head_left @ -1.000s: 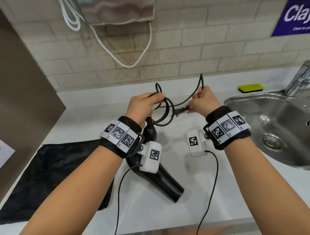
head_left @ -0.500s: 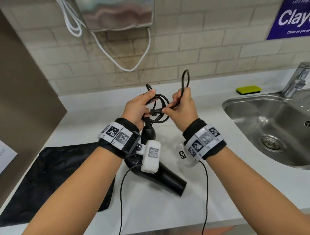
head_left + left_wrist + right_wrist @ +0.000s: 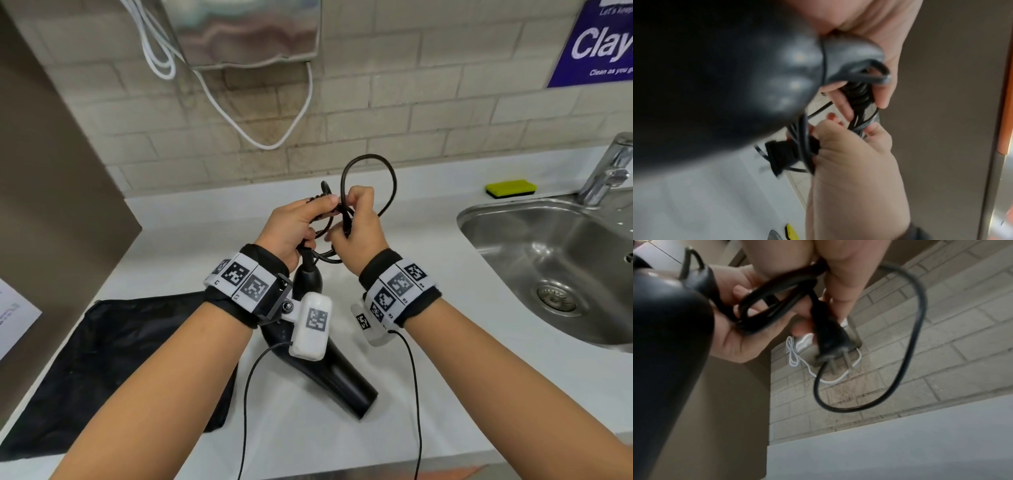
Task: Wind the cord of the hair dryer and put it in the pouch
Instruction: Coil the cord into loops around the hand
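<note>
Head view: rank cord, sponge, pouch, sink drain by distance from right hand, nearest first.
1. Cord: held in the right hand.
2. Sponge: to its right, by the wall.
3. Pouch and sink drain: left and right, too close to call.

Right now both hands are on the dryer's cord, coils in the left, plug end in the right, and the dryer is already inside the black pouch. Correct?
Not quite. The dryer is not in the pouch; the head view shows it out on the counter, with the pouch lying flat beside it. The rest holds: the left hand holds the coils of cord, and the right hand holds the plug end.
</note>
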Available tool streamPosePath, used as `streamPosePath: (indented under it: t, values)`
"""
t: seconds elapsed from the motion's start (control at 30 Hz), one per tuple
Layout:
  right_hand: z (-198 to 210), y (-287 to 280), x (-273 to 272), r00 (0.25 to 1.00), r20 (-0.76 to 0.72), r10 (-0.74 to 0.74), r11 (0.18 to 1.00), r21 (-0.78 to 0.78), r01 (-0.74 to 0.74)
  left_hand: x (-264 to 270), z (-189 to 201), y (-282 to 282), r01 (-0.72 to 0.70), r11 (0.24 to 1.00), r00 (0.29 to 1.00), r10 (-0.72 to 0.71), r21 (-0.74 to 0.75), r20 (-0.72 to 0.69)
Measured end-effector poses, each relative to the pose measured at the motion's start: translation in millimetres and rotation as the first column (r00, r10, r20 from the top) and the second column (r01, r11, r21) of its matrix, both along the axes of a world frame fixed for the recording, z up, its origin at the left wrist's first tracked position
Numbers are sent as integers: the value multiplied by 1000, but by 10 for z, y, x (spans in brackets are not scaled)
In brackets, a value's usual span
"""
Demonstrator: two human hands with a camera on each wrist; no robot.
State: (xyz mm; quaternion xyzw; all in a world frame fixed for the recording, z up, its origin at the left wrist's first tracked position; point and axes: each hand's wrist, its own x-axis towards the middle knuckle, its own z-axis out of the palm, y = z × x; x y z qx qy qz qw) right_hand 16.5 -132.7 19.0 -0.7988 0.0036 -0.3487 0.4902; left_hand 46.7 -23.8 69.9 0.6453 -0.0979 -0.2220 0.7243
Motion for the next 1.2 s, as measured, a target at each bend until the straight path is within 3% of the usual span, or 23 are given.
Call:
streamPosePath:
  t: [0.27, 0.37, 0.4, 0.47, 0.53, 0.6, 0.7, 0.8, 0.87, 0.93, 1.03, 1.1, 1.2]
  values:
    - [-224, -241, -171, 987, 31, 158, 981, -118, -153, 54, -16, 30, -56, 990, 998, 50, -131, -45]
    - [-458, -485, -222, 986, -161, 44, 991, -121, -64, 140, 7, 82, -121, 983, 993, 118, -136, -32]
    - [-538, -571, -237, 952, -306, -18, 988, -151, -30, 168, 13, 106, -132, 984, 991, 132, -122, -15]
    - [-692, -709, -253, 807, -581, -108, 981, -196, -10, 202, 18, 148, -118, 989, 992, 121, -86, 28]
    - [-786, -776, -234, 677, -717, -167, 973, -232, -6, 217, 26, 171, -75, 996, 995, 78, -45, 65]
    - [-827, -798, -184, 559, -794, -236, 953, -301, -24, 233, 35, 186, -24, 1000, 993, 24, -4, 113]
    - [-833, -786, -123, 401, -826, -396, 861, -486, -150, 241, 83, 189, 47, 999, 981, -46, -2, 189]
    - [-767, -715, -93, 360, -817, -451, 783, -556, -279, 196, 132, 167, 76, 997, 980, -73, -9, 187]
    - [-745, -650, -67, 345, -825, -448, 771, -552, -318, 164, 131, 152, 90, 995, 984, -82, -49, 156]
    - [-690, -575, -33, 379, -833, -403, 824, -510, -246, 149, 103, 139, 68, 995, 990, -59, -69, 128]
    - [-516, -431, -13, 613, -769, -180, 963, -264, -49, 135, 71, 128, 39, 995, 993, -28, -95, 117]
    - [-347, -316, -12, 701, -707, 92, 991, -5, -135, 126, 71, 114, 30, 995, 993, -18, -98, 121]
    - [-168, -147, -4, 684, -644, 342, 930, 129, -343, 129, 65, 96, 17, 995, 992, -4, -100, 128]
